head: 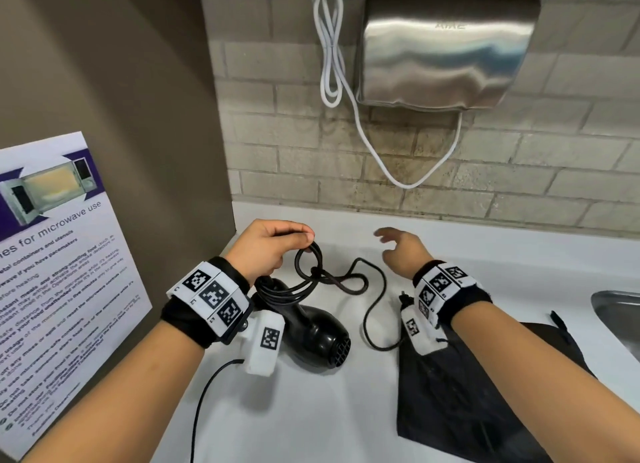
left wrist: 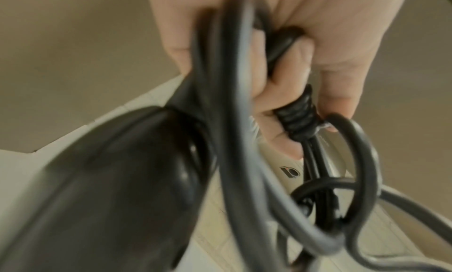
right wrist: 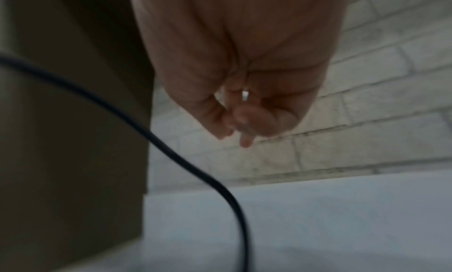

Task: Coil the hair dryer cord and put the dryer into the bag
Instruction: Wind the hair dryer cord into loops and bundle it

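Your left hand (head: 268,249), left of centre in the head view, is clamped around several loops of the thin black rubber power cord (head: 372,303), and the left wrist view shows the ribbed strain-relief end of that cord pinched in the same fist. The glossy black plastic hair dryer (head: 311,331) lies just below that hand, at the middle of the frame, its grille pointing lower right; whether it rests fully on the white countertop (head: 346,410) or hangs partly from the cord is hard to tell. Your right hand (head: 403,251), right of centre, holds nothing: its fingers are loose and apart above the counter, clear of the cord.

The risks lie in the slack. A long run of cord still snakes across the middle of the frame toward the flat black fabric bag (head: 485,393) at lower right, and one section near the loops looks twisted over itself. If you pull the next turn through without freeing that twist, it will likely tighten into a knot. The loops in your fist look uneven, so relaxing your grip could spill them. Lifting by the cord alone could drag or swing the dryer along the counter.

The bag lies flat under your right forearm, its mouth not visibly open; you will probably need that free hand to hold it open, or the dryer may snag at the opening. The steel sink edge (head: 616,310) sits at the far right, near the bag.
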`<action>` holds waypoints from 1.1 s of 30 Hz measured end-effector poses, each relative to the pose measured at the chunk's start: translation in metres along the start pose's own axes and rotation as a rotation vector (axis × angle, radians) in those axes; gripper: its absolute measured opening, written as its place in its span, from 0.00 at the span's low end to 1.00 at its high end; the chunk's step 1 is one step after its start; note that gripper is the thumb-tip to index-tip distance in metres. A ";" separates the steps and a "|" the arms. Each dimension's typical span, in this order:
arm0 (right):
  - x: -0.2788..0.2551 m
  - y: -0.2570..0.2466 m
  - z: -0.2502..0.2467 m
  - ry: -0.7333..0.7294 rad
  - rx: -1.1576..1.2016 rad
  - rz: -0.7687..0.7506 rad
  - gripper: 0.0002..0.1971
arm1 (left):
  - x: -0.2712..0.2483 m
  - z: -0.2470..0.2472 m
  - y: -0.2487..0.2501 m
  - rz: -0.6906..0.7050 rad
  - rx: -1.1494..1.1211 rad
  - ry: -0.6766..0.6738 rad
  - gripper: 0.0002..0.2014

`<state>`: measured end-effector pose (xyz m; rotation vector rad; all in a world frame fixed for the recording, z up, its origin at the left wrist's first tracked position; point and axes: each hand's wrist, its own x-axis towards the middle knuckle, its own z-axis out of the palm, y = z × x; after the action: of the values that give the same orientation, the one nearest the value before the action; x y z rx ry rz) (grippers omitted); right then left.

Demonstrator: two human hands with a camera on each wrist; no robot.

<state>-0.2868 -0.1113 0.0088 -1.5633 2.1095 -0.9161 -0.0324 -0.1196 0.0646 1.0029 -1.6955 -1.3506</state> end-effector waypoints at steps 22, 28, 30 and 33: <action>-0.020 -0.064 0.021 -0.383 0.166 -0.500 0.10 | 0.007 0.012 0.007 -0.032 0.004 -0.048 0.05; -0.024 -0.060 0.010 -0.660 0.101 -0.477 0.15 | 0.010 0.002 0.003 -0.046 -0.056 0.007 0.06; -0.028 -0.060 0.016 -0.679 0.154 -0.445 0.10 | 0.010 0.005 0.004 -0.038 -0.043 0.007 0.06; -0.026 -0.061 0.022 -0.546 0.260 -0.422 0.09 | 0.009 0.006 0.005 -0.044 -0.040 -0.002 0.06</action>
<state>-0.2212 -0.1040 0.0323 -1.8822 1.2644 -0.7357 -0.0428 -0.1247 0.0695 1.0223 -1.6504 -1.4087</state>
